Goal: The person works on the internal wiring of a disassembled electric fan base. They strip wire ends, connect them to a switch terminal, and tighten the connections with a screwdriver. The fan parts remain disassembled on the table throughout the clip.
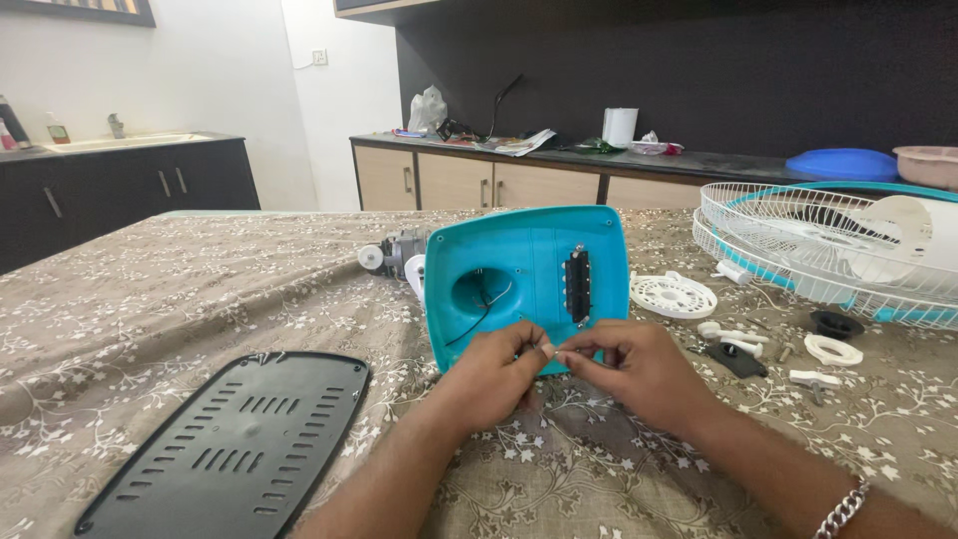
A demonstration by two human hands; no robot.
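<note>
A turquoise plastic fan base (529, 262) stands on its edge on the table, its hollow underside facing me, with a round hole, black and white wires and a black switch block (577, 286). My left hand (496, 374) and my right hand (629, 367) meet in front of its lower edge. Their fingertips pinch a small pale piece, likely wire ends, between them. A grey motor (399, 253) lies just behind the base on the left.
A black vented bottom plate (235, 449) lies at the near left. White wire fan guards (828, 250) rest at the right, with a round white plate (673, 295), a black cap (834, 323), a white ring (833, 349) and small screws. Cabinets line the back wall.
</note>
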